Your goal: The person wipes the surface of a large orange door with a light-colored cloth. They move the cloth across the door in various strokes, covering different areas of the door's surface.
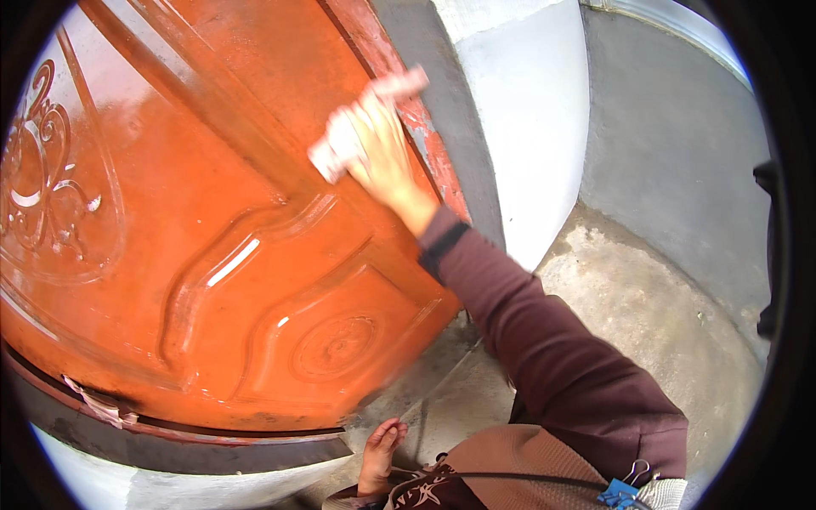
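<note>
A glossy orange door [140,159] with molded panels and scrollwork fills the left of the view. My right hand [381,150] is pressed over a pale pink-and-white cloth [338,143] near the door's edge, beside the frame. Part of the cloth sticks out past the fingertips; both are slightly blurred. Low in the view, my left hand [381,449] is near my body, its fingers curled together and nothing visible in them. It is apart from the door.
A worn reddish door frame [440,159] borders grey and white walls. Concrete floor [631,287] lies at the right. A scrap of pale material [99,405] hangs at the door's far edge, lower left. A cord with a blue clip [618,494] crosses my clothing.
</note>
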Demonstrator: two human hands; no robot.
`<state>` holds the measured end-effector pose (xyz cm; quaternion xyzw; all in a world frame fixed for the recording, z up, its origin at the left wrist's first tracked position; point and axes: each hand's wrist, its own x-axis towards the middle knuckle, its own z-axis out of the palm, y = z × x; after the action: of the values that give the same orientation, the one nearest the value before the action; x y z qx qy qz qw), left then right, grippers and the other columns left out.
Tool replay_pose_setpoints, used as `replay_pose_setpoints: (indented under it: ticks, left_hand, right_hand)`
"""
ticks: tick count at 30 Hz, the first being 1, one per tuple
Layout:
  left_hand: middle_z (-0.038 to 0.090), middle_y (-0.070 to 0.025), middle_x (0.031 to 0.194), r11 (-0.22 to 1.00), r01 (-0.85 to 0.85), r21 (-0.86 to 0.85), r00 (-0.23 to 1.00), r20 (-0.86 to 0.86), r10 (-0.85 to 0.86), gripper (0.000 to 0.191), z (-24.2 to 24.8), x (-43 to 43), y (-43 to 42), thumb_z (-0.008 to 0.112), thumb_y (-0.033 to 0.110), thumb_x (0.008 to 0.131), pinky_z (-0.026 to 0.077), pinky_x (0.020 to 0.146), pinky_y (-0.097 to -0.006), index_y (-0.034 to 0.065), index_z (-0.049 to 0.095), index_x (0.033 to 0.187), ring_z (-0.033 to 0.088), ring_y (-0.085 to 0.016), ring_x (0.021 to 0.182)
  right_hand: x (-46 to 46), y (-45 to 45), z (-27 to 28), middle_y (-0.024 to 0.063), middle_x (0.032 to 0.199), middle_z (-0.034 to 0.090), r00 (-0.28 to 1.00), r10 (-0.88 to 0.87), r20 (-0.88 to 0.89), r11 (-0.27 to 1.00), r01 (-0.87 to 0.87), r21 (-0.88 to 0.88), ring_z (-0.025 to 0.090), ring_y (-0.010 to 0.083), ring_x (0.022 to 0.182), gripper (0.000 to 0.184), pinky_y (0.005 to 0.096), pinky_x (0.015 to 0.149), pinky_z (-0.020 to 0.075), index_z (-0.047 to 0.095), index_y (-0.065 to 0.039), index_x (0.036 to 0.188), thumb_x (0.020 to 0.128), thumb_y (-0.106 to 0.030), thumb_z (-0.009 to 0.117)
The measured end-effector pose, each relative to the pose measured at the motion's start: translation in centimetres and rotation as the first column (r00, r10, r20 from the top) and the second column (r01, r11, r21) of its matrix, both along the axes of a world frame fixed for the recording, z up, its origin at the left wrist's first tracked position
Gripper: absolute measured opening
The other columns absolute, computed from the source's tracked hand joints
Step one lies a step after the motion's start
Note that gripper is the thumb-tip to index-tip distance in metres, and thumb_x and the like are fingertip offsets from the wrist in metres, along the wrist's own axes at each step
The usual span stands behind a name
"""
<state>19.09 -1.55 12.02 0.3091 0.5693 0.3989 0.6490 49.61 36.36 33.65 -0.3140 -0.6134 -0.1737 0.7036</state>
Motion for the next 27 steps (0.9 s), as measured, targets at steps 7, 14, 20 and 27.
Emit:
replay_pose_setpoints:
  ticks: [7,14,20,27]
  left_hand:
    - [0.067,-0.0091,0.102,0.999,0.011,-0.048,0.999,-0.034,-0.013,0.030,0.7,-0.3,-2.8,0.060,0.016,0.093,0.050,0.083,-0.0287,0.0029,0.058,0.119,0.064,-0.016,0.091]
    - [0.067,-0.0079,0.103,0.994,-0.110,0.006,0.992,0.061,0.109,0.028,1.6,-0.9,-5.5,0.058,0.016,0.095,0.051,0.084,-0.0291,0.0036,0.058,0.120,0.064,-0.016,0.091]
    - [0.059,-0.0122,0.118,0.942,-0.335,-0.010,0.891,0.321,0.320,0.045,1.4,-1.0,-2.6,0.060,0.040,0.091,0.051,0.086,-0.0448,0.0083,0.052,0.122,0.061,-0.027,0.098]
    - [0.052,-0.0115,0.133,0.945,-0.324,0.035,0.766,0.596,0.241,0.058,-2.4,1.8,2.1,0.062,0.043,0.088,0.042,0.097,-0.0558,0.0134,0.044,0.135,0.049,-0.032,0.121]
  right_hand:
    - [-5.8,-6.2,-22.2,0.0224,0.144,0.032,0.884,-0.142,-0.445,0.851,-0.121,-0.511,0.029,0.0418,0.134,0.068,0.0448,0.112,0.0234,0.031,-0.006,0.143,0.082,-0.006,0.060]
    - [-10.8,-11.3,-23.9,0.0131,0.123,0.057,0.006,-0.117,-0.993,0.240,-0.970,-0.034,0.056,0.0281,0.111,0.039,0.0415,0.095,0.0458,0.049,-0.006,0.131,0.096,-0.023,0.044]
    - [-15.0,-21.5,-20.7,0.0150,0.110,0.065,-0.449,-0.141,-0.882,-0.565,-0.695,0.444,0.064,0.0282,0.095,0.046,0.0425,0.081,0.0533,0.056,-0.002,0.121,0.098,-0.039,0.041]
    - [-15.9,-25.6,-21.7,0.0147,0.113,0.062,0.312,0.528,-0.790,-0.523,-0.613,-0.592,0.061,0.0268,0.101,0.041,0.0382,0.084,0.0501,0.055,0.001,0.117,0.093,-0.033,0.058]
